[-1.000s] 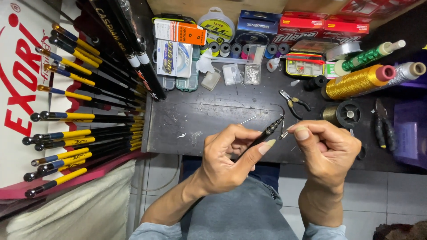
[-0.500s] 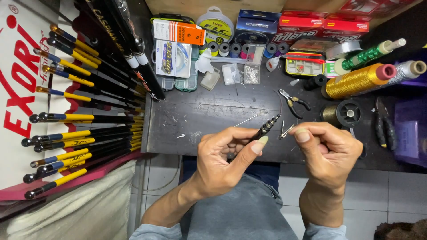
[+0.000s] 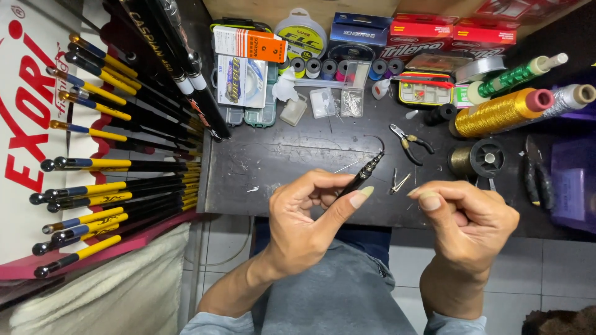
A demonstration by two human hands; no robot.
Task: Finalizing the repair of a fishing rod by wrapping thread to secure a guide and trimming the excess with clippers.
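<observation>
Dark workbench (image 3: 298, 155); left hand (image 3: 304, 217) fingers pinch black rod tip (image 3: 363, 175); right hand (image 3: 465, 217) fingers curled, contents unclear.

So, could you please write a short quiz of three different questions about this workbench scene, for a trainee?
1. True or false: the left hand holds a thin black rod tip between its fingers.
2. Which thing lies on the dark table just beyond the hands? A) small pliers B) a hammer C) a cup
3. Fill in: the big thread spool near the right edge, lying on its side, is ___ in colour.

Key
1. True.
2. A, the small pliers with black handles.
3. Gold. The right hand pinches something too small to tell.
</observation>
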